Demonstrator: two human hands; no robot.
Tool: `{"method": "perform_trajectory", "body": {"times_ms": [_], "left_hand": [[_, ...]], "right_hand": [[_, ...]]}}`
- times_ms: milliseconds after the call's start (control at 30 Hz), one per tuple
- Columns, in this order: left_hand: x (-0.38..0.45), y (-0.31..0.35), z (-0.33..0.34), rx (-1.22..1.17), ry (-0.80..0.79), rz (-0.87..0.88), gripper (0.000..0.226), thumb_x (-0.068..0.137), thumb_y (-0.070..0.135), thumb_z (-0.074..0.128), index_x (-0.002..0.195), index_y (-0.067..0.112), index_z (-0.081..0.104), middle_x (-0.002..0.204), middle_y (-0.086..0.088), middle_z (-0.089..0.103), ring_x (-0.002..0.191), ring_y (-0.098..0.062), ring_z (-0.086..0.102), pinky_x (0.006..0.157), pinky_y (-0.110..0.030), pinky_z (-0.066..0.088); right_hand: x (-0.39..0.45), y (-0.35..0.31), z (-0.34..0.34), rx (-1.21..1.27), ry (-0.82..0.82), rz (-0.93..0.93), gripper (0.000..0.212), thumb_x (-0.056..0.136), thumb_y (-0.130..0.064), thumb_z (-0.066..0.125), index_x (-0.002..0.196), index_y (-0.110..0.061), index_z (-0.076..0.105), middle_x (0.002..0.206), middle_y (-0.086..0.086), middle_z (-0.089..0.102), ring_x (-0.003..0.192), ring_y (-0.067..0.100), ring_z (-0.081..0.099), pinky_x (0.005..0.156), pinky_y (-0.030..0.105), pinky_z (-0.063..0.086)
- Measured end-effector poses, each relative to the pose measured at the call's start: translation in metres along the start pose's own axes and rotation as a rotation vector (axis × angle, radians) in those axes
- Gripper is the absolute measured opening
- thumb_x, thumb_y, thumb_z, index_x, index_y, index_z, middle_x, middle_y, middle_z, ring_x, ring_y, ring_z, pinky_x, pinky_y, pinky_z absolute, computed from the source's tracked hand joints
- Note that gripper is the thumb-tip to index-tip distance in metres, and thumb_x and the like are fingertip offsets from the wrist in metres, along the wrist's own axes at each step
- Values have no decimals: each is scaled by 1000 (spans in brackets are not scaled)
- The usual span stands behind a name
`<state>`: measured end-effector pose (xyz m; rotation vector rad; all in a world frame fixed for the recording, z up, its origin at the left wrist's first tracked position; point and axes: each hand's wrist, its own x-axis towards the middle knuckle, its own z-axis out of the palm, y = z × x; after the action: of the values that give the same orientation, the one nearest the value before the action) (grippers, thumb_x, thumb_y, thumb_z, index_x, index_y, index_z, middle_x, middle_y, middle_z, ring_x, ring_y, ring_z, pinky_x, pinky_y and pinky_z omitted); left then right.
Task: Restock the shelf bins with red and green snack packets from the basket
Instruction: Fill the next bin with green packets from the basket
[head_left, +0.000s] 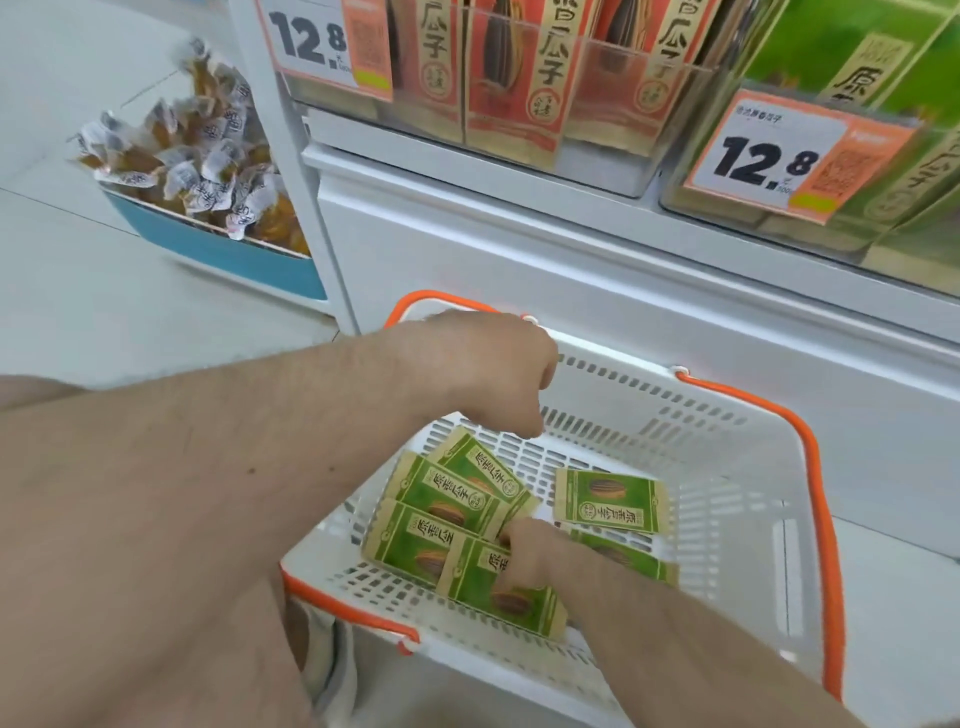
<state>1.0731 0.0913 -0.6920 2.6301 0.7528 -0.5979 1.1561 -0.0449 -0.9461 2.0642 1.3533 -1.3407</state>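
white basket (727, 467): right hand (530, 558) presses green packet (483, 582).

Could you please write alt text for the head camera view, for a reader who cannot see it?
Both hands reach into a white basket with orange handles; the right hand presses on green snack packets, the left hand hovers curled above. Above are shelf bins of red packets and green packets.

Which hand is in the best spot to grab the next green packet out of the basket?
Probably the right hand: its fingers already rest on the green packet at the front of the basket. The left hand hangs curled above the packets, touching none.
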Motion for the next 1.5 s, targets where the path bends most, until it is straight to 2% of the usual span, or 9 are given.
{"method": "perform_trajectory", "body": {"times_ms": [233, 367, 533, 733, 867, 967, 1100, 1233, 1500], "left_hand": [[2, -3, 2, -5, -36, -31, 23, 82, 40, 61, 97, 24, 56, 107, -1, 69, 93, -22, 67, 82, -37, 54], [-3, -8, -3, -39, -28, -108, 52, 85, 46, 63, 129, 19, 55, 121, -1, 66, 105, -21, 65, 90, -39, 54], [-5, -8, -2, -215, 87, -225, 91, 78, 55, 73, 147, 17, 28, 133, -4, 49, 111, -24, 56, 91, -39, 52], [-6, 18, 19, -818, 144, -194, 85, 78, 36, 82, 144, 14, 35, 129, -4, 58, 115, -21, 58, 95, -37, 49], [-5, 43, 18, -1029, 255, -34, 33, 80, 13, 80, 105, 23, 61, 100, 4, 72, 93, -12, 69, 88, -34, 57], [-3, 57, 11, -1056, 311, -9, 28, 80, 9, 79, 97, 25, 63, 97, 3, 74, 92, -14, 70, 87, -35, 57], [6, 79, 1, -894, 381, 13, 28, 79, 15, 80, 103, 22, 66, 99, 4, 73, 92, -14, 70, 89, -37, 56], [16, 115, -24, -658, 467, 92, 24, 79, 24, 79, 88, 35, 59, 97, 9, 71, 90, -14, 67, 81, -33, 54], [39, 184, -62, -521, 502, 263, 24, 76, 25, 78, 92, 32, 62, 94, 9, 70, 90, -15, 66, 79, -35, 54]], "right_hand": [[-19, -1, -23, -5, -14, -92, 24, 87, -29, 71, 109, -22, 64, 104, -1, 65, 94, 21, 60, 81, 32, 48], [-58, 7, -81, 378, 161, -128, 17, 87, -24, 75, 78, -21, 60, 77, -6, 60, 72, 11, 57, 66, 26, 42], [-103, 26, -132, 989, 287, -185, 15, 92, -11, 68, 107, -10, 70, 75, -6, 69, 51, 2, 52, 49, 16, 37], [-151, 37, -159, 1225, 286, -400, 11, 96, -12, 60, 106, -14, 65, 75, -1, 63, 54, 8, 40, 54, 22, 30], [-187, 41, -168, 1227, 270, -472, 13, 97, -9, 58, 92, -19, 66, 75, -3, 65, 57, 9, 43, 58, 21, 35], [-215, 47, -178, 1111, 362, -426, 9, 94, -8, 63, 98, -16, 65, 75, -3, 66, 58, 10, 49, 60, 24, 39], [-259, 59, -198, 960, 777, -309, 38, 84, -13, 78, 117, -16, 59, 101, -5, 66, 73, 14, 57, 63, 27, 46], [-304, 73, -208, 447, 1137, -164, 58, 80, -34, 80, 133, -26, 55, 123, -13, 59, 113, 9, 56, 95, 29, 46], [-356, 114, -213, 329, 1224, -93, 23, 83, -34, 77, 101, -27, 64, 92, -11, 67, 86, 8, 64, 74, 28, 55]]}}
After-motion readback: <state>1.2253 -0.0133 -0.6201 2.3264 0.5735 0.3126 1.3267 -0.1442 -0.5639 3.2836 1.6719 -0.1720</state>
